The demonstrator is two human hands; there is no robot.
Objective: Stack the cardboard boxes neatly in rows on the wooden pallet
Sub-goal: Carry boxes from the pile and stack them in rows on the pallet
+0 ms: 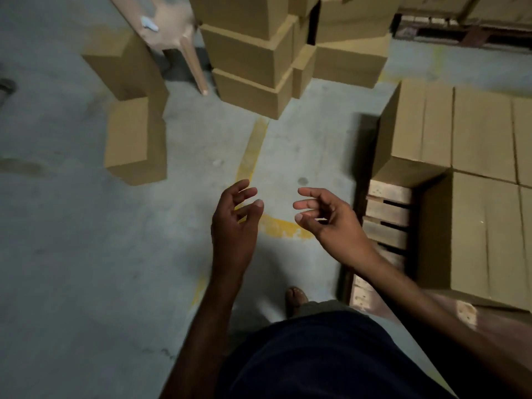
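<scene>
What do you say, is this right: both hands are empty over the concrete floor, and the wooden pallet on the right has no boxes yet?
Not quite: the head view shows cardboard boxes already on the wooden pallet, with only its near edge bare. The left hand and right hand are indeed empty over the concrete floor.

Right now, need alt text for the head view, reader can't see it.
The left hand and right hand hover empty, fingers loosely curled, over a concrete floor. To the right, cardboard boxes sit in rows on a wooden pallet; a loose stack of boxes stands ahead beside a plastic chair.
</scene>
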